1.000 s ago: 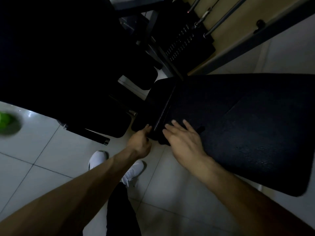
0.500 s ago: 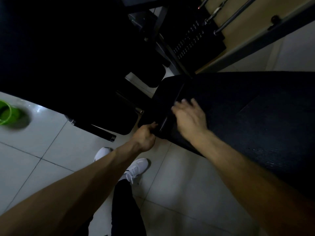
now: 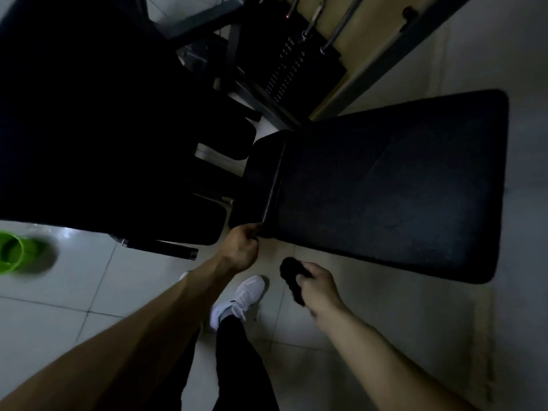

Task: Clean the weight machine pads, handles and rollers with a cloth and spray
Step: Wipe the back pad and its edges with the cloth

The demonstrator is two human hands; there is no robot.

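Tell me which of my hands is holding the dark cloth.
Your right hand: it clutches the cloth clear of the bench, while the left hand grips the bench's near edge.

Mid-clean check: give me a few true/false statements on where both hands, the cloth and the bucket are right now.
1. The right hand holds a dark crumpled cloth. True.
2. That cloth lies on the long black padded bench. False: it hangs off the bench, over the pale tiled floor.
3. The left hand grips the bench's near edge. True.
4. The round green bucket stands on the bench. False: it stands on the floor, far left.
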